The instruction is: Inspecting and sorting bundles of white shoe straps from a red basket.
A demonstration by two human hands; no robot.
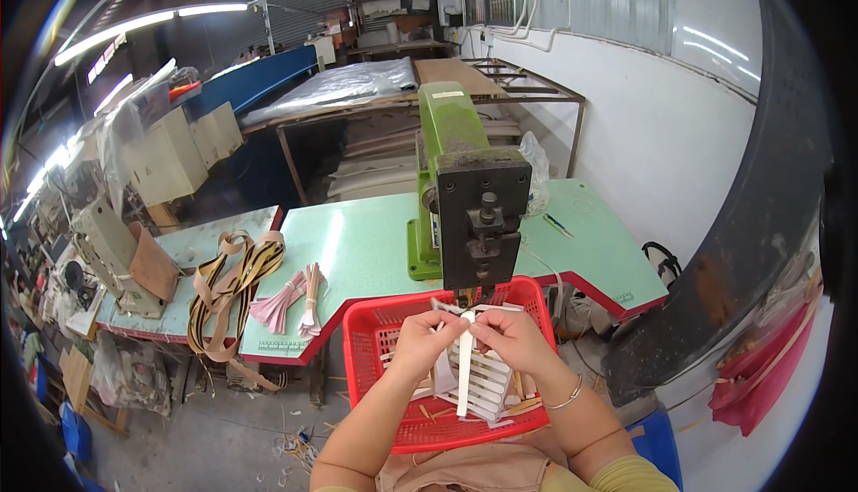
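Both hands meet just under the black head [483, 224] of a green press machine [454, 121]. My left hand [424, 342] is closed, thumb and fingers pinching the upper end of a white strip [464, 376]. My right hand [514, 340] pinches the same end from the other side. From there the strip hangs down over a red plastic basket [359, 358]. Several more white strips [490, 383] lie in the basket, some side by side. The machine's lower tip sits right behind my fingertips, partly hidden by them.
A pale green worktable [366, 242] spans behind the basket. On its left lie striped webbing straps [234, 282], a pink strip bundle [281, 302] and a beige one [310, 302]. A pen [559, 224] lies to the right. A dark pillar [715, 277] rises at the right.
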